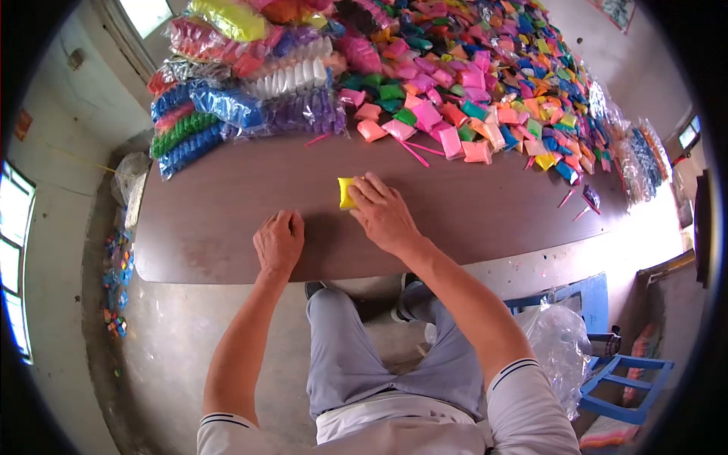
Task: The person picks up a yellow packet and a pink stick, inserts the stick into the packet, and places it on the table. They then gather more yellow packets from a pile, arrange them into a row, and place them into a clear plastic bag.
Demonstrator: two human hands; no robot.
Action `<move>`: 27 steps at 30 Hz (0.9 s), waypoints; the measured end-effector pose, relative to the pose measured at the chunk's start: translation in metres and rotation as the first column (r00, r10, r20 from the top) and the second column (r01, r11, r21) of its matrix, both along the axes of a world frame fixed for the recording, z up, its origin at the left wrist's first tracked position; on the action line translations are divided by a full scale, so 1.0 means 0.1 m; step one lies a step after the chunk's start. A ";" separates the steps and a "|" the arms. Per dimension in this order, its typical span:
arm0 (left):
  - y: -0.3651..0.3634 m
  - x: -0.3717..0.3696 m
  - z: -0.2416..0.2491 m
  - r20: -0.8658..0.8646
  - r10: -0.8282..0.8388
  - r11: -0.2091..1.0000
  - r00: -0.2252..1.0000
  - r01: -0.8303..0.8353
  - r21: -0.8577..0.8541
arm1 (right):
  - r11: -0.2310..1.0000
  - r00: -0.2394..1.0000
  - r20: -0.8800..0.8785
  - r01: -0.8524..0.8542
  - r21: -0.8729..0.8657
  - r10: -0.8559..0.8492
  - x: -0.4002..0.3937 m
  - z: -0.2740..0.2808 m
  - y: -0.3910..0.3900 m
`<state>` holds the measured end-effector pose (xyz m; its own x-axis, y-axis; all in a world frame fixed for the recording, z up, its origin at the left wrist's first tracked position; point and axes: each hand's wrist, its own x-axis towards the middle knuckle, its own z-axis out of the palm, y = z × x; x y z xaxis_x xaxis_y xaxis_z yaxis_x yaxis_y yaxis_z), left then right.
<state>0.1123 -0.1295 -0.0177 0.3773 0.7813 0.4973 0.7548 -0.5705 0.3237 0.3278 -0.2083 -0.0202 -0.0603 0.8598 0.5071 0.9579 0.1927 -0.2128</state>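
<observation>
A small, plump yellow packet (346, 193) lies on the brown table near its middle. My right hand (381, 212) has its fingers closed over the packet's right side, hiding part of it. To the left, my left hand (279, 240) rests on the table as a loose fist, apart from the packet. Nothing shows in that fist. Beyond both hands a large heap of small coloured packets (474, 83) covers the table's far right part.
Clear bags of sorted packets (262, 106) are stacked at the back left. Thin pink sticks (415, 154) lie before the heap, on the brown tabletop (220, 205). Blue stools (626, 387) and a clear plastic bag (557, 345) stand at the lower right. Packets litter the floor at left.
</observation>
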 end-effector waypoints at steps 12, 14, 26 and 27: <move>0.04 -0.01 -0.14 -0.111 0.010 1.000 0.994 -0.011 -0.003 | 0.997 0.997 0.002 0.077 0.018 -0.077 -0.15 -0.16 0.13; -0.05 0.07 -0.02 -0.260 0.103 0.989 0.960 -0.127 -0.076 | 0.996 0.996 -0.006 0.087 0.005 -0.087 -0.19 -0.22 0.26; 0.27 -0.13 -0.37 -0.256 -0.009 0.997 0.967 0.027 0.069 | 0.948 0.824 -0.566 0.192 0.255 -0.014 -0.82 0.15 -1.40; 0.29 -0.14 -0.38 -0.267 -0.040 0.997 0.963 0.057 0.057 | 0.944 0.847 -0.531 0.185 0.273 -0.013 -0.80 0.16 -1.72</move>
